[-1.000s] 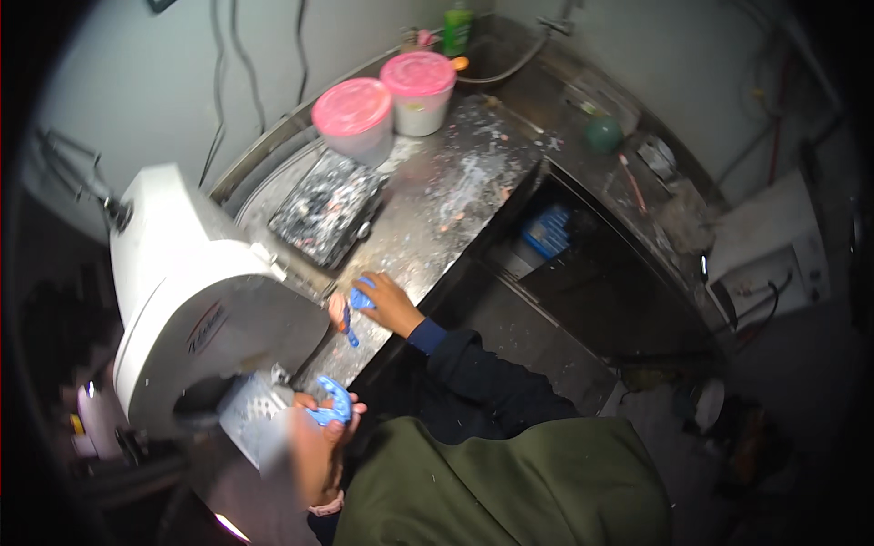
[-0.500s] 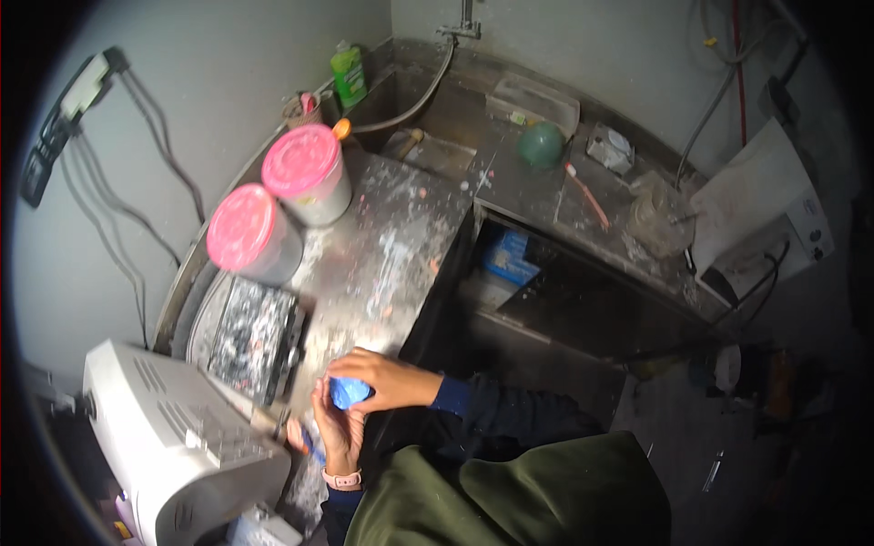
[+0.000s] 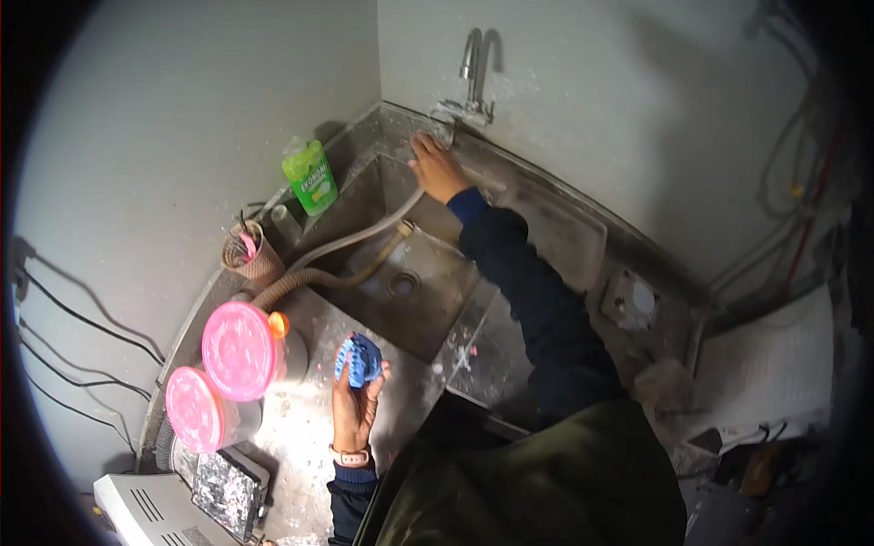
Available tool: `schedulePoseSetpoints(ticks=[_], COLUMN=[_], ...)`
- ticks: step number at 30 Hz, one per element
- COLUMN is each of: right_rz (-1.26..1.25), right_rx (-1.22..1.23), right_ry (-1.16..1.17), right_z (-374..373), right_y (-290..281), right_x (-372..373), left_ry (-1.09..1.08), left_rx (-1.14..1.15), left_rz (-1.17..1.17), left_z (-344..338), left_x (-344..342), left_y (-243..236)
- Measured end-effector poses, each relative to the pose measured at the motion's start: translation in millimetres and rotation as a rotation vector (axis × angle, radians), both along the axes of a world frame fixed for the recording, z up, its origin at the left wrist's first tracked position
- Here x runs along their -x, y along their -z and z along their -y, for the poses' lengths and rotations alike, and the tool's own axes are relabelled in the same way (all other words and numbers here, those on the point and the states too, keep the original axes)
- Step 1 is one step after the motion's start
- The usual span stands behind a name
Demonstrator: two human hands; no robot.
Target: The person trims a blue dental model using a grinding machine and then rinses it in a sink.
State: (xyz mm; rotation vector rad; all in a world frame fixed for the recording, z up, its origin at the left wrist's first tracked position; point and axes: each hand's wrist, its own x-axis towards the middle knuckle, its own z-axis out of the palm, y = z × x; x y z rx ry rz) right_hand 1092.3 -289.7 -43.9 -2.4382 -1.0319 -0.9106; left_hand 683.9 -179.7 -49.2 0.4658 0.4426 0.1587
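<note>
A blue dental impression (image 3: pixel 362 358) with a ridge of tooth-like bumps is held upright by my left hand (image 3: pixel 353 414). The fingers and thumb grip it from below, above the metal counter. My right hand (image 3: pixel 439 169) reaches over the back of the sink, just below the wall tap (image 3: pixel 470 91). Its visible fingers are apart, beside the pale hose (image 3: pixel 387 221). Part of that hose is hidden behind the hand, and whether the fingertips touch it is unclear.
The metal sink (image 3: pixel 428 314) contains a brown corrugated pipe (image 3: pixel 309 277). Left of it stand a green soap bottle (image 3: pixel 310 177), a woven cup (image 3: pixel 255 259) and two pink-lidded tubs (image 3: pixel 240 350). A white machine (image 3: pixel 150 510) and a stained black block (image 3: pixel 229 491) sit near my left.
My right hand has let go of the blue impression and moved far forward to the tap. My left hand has raised the impression and turned its toothed side into view. The camera view has shifted toward the sink.
</note>
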Motion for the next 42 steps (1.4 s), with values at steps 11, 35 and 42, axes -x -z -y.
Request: schedulePoseSetpoints(ticks=[11, 35, 42], right_rz=[0.305, -0.265, 0.313], right_rx=[0.807, -0.587, -0.319], right_ry=[0.320, -0.058, 0.124], right_z=[-11, 59, 61], right_y=[0, 37, 28], right_x=[-143, -124, -104], left_ry=[-0.105, 0.105, 0.001], left_rx=[-0.202, -0.132, -0.245], left_rz=[-0.206, -0.062, -0.059], left_z=[-8, 32, 57], left_x=[-19, -290, -353], left_y=[22, 94, 100])
